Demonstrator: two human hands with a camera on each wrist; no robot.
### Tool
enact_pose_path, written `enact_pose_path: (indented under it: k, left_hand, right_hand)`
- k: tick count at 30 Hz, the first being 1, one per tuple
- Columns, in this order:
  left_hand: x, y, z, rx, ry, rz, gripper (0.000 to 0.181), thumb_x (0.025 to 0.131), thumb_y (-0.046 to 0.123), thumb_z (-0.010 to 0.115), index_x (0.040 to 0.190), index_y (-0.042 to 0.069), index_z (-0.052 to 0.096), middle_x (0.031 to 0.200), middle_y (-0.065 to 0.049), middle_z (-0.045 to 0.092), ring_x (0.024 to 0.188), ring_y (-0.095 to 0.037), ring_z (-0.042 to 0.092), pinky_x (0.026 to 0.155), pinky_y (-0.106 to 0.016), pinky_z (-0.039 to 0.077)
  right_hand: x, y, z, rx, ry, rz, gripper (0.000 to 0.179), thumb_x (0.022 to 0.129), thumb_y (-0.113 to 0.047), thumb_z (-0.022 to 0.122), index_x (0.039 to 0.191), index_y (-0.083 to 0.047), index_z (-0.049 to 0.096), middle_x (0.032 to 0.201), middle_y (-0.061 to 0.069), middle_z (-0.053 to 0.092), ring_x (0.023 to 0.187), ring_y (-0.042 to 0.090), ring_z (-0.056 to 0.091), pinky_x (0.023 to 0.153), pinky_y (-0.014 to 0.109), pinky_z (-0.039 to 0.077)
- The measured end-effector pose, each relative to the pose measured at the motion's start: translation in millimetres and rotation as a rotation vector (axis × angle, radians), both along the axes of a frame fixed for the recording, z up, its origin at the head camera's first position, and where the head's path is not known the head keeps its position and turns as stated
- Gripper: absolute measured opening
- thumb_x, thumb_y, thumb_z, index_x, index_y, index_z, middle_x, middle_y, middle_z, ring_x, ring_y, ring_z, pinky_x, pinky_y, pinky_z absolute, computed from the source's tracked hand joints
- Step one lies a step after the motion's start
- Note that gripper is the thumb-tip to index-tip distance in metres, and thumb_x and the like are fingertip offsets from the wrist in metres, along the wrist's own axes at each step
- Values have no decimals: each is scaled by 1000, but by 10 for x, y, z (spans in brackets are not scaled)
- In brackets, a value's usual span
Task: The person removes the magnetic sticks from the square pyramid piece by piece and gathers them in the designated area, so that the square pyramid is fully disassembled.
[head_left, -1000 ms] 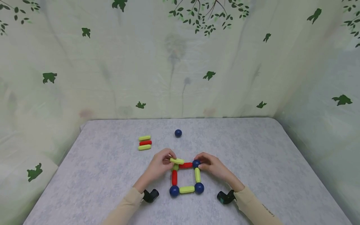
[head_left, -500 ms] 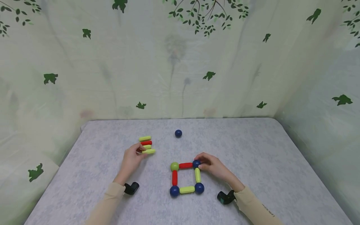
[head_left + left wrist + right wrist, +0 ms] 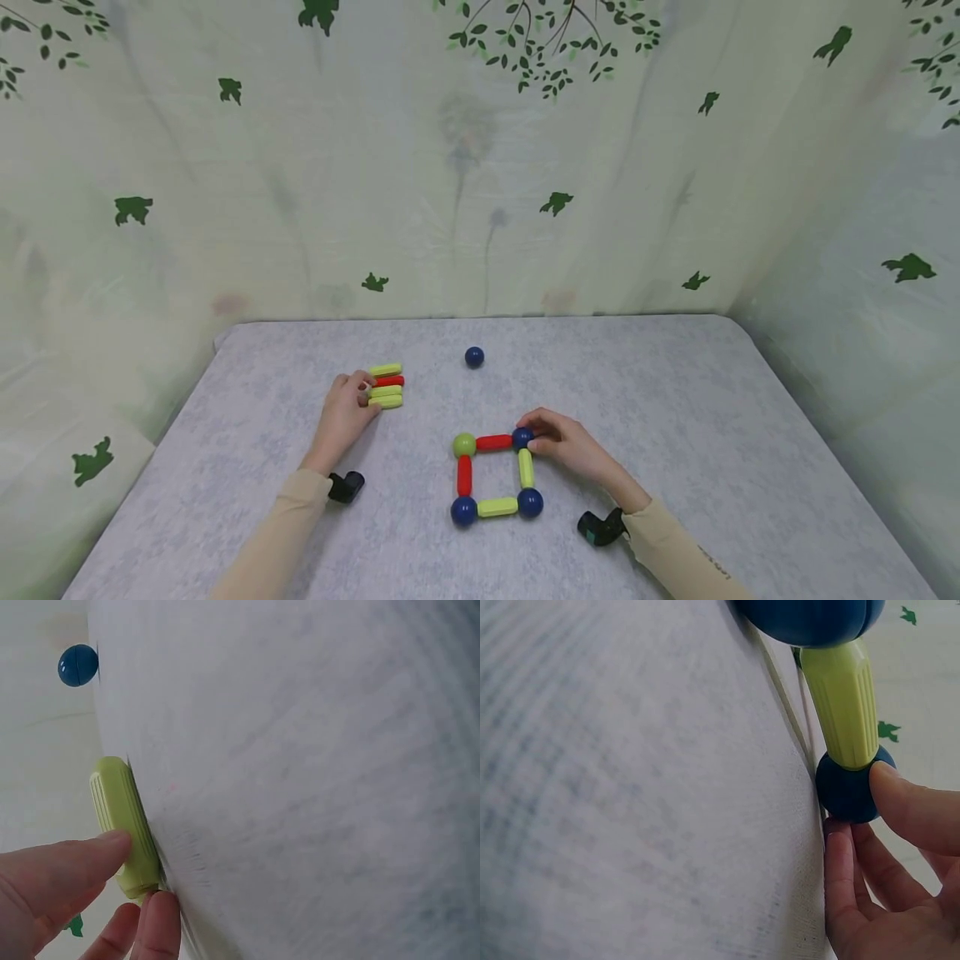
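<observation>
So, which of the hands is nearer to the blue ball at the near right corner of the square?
The right: the right hand is just beyond that blue ball, holding the far right ball. The left hand is at the loose sticks, farther away to the left.

The left hand [image 3: 347, 415] has left the green ball [image 3: 464, 446], which now shows fully, and carried its lime rod [image 3: 387, 402] to the row of rods [image 3: 387, 391] — four now, not three — drawing it level at the near side.
</observation>
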State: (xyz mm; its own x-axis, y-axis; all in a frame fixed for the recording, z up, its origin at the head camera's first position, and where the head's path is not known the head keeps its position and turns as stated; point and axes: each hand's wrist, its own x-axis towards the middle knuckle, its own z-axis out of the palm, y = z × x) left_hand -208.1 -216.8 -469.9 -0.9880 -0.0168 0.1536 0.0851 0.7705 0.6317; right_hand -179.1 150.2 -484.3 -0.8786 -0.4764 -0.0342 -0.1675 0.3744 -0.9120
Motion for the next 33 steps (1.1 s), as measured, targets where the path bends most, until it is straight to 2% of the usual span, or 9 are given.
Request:
enact_pose_path:
  k: [3, 12, 17, 19, 21, 24, 27, 29, 33]
  left_hand:
    - [-30, -2, 4, -10, -7, -25, 35, 84, -2, 68, 118, -4, 57, 110, -22, 50, 86, -29, 55, 71, -39, 48]
    - [-53, 5, 43, -20, -42, -39, 29, 86, 2, 67, 114, -4, 60, 110, -22, 50, 84, -27, 51, 70, -37, 46]
    - [17, 56, 84, 5, 7, -66, 31, 85, 0, 68, 115, -3, 60, 115, -22, 48, 94, -35, 54, 77, -44, 49]
    - [50, 108, 95, 28, 42, -135, 30, 84, -1, 69, 113, -2, 61, 114, -21, 50, 97, -36, 56, 79, -45, 50]
    - [92, 180, 107, 58, 49, -251, 29, 83, -2, 69, 112, 0, 63, 111, -18, 54, 97, -35, 57, 80, -44, 51]
    - [161, 330, 115, 98, 0, -473, 28, 85, -2, 68, 112, 4, 64, 110, -13, 58, 97, -32, 58, 80, -40, 52]
    - [247, 516, 113, 91, -92, -637, 30, 87, -1, 65, 114, 11, 64, 115, -5, 56, 103, -26, 55, 85, -39, 50]
    - [284, 633, 94, 64, -135, -706, 33, 87, -3, 63, 115, 15, 64, 120, -2, 54, 109, -25, 52, 89, -41, 48]
    - [312, 802, 48, -13, -173, -757, 39, 84, -7, 61, 114, 18, 65, 125, -1, 54, 116, -22, 48, 97, -44, 42]
  right_hand:
    - [6, -1, 8, -4, -2, 0, 22, 94, -7, 59, 116, -11, 61, 111, 2, 61, 106, 22, 56, 90, 40, 46]
    - [2, -8, -4, -6, -5, 3, 23, 94, -6, 59, 117, -10, 61, 112, 2, 61, 106, 22, 56, 90, 39, 45]
    - [-6, -7, -19, 1, -3, -1, 23, 94, -7, 59, 117, -11, 61, 111, 2, 61, 106, 22, 56, 90, 40, 46]
    - [-8, -5, -23, 4, 0, -4, 23, 94, -7, 59, 116, -11, 61, 111, 2, 61, 106, 22, 56, 90, 40, 46]
    - [-5, -3, -23, 7, -1, -6, 23, 94, -7, 59, 116, -11, 61, 111, 2, 61, 106, 22, 56, 90, 40, 46]
    - [-6, -1, -19, 4, -2, -6, 23, 94, -8, 59, 116, -11, 61, 111, 2, 61, 106, 22, 56, 90, 40, 46]
    - [-3, -3, -9, 0, -7, -7, 23, 94, -8, 60, 117, -10, 61, 111, 2, 61, 105, 22, 56, 90, 40, 46]
    - [-3, -5, -4, -1, -7, -7, 23, 94, -7, 59, 117, -10, 61, 111, 2, 61, 105, 22, 56, 90, 41, 46]
    - [-2, -11, 0, -6, -11, -2, 24, 94, -7, 59, 117, -10, 61, 111, 2, 61, 105, 22, 56, 91, 41, 46]
